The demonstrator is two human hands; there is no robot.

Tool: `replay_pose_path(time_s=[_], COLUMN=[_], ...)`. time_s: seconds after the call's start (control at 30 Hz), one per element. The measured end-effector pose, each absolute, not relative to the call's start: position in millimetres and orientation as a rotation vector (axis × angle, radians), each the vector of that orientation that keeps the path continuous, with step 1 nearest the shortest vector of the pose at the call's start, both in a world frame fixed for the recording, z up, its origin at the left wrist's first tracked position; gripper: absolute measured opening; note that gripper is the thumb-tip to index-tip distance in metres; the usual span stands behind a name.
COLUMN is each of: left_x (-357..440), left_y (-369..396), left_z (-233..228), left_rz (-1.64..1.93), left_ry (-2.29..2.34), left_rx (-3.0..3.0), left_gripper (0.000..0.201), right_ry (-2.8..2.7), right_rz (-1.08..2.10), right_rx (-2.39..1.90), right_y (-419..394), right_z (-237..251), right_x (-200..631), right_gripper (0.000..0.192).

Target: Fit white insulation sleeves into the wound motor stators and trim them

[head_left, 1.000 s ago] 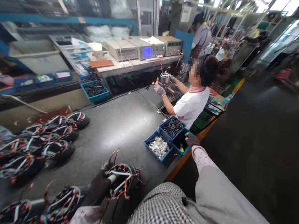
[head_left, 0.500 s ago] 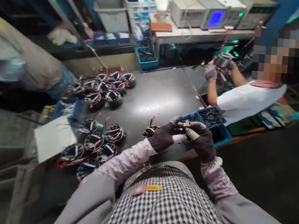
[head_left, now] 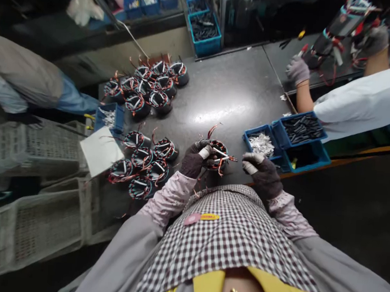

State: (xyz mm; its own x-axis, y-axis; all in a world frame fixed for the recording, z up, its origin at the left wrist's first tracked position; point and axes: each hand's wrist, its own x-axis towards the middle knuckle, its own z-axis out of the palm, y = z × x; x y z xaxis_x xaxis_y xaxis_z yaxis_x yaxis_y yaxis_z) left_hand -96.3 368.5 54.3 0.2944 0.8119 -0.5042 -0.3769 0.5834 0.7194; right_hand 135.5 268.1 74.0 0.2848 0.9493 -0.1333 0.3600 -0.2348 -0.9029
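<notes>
A motor stator (head_left: pixel 225 149), a dark ring with windings, stands on the table in front of me. My left hand (head_left: pixel 197 157), in a dark glove with pale fingertips, is at its left rim, closed on the stator's white-sleeved lead wires (head_left: pixel 221 155). The bare ends of those leads point right, towards my right hand (head_left: pixel 262 171). That hand is apart from the stator, thumb and fingers pinched together; anything between them is too small to make out. Just beyond it stands a blue bin of short white sleeves (head_left: pixel 262 143).
Several more stators (head_left: pixel 142 157) stand at left, with another group (head_left: pixel 152 86) farther back. Blue bins of black sleeves (head_left: pixel 302 127) are at right. A co-worker's gloved hand (head_left: pixel 298 69) is at the back right. A white board (head_left: pixel 102 151) and plastic crates (head_left: pixel 49 224) lie left.
My hands, together in front of the bins before, are now apart. The left has gone to the stator's leads; the right is alone by the bins. My view has tilted down.
</notes>
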Motion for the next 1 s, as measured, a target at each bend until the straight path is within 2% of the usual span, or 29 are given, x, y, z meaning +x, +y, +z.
replay_pose_path(time_s=[0.13,0.37,0.5,0.57,0.67,0.7,0.83,1.0], left_x=[-94,-91,-93,-95,-94,-92,-86,-96], left_y=[361,358,359,359,359,359,360,364], left_z=[50,44,48,53,66,70,80,68], left_rz=[0.868,0.845,0.783,0.736,0.697,0.683,0.653,0.703], left_ry=[1.005,1.123,1.072,1.042,0.998,0.970,0.873,0.938], left_rx=[0.526,0.610,0.693,0.706,0.719,0.735,0.753,0.629], left_gripper=[0.064,0.049,0.046,0.052,0.061,0.061,0.057,0.058], right_ry=[-1.290,-1.189,-1.237,-1.253,-1.263,-1.297,-1.370,-0.959], right_rz=[0.894,1.106,1.059,1.018,0.925,0.937,1.032,1.164], right_rx=[-1.739,-1.720,-1.745,-1.755,-1.680,-1.613,-1.409,-1.650], right_y=[265,274,281,281,282,284,295,288], right_z=[61,42,42,52,79,89,109,66], right_x=[130,93,89,99,110,111,110,137], right_gripper=[0.020,0.028,0.020,0.027,0.051,0.053,0.028,0.027])
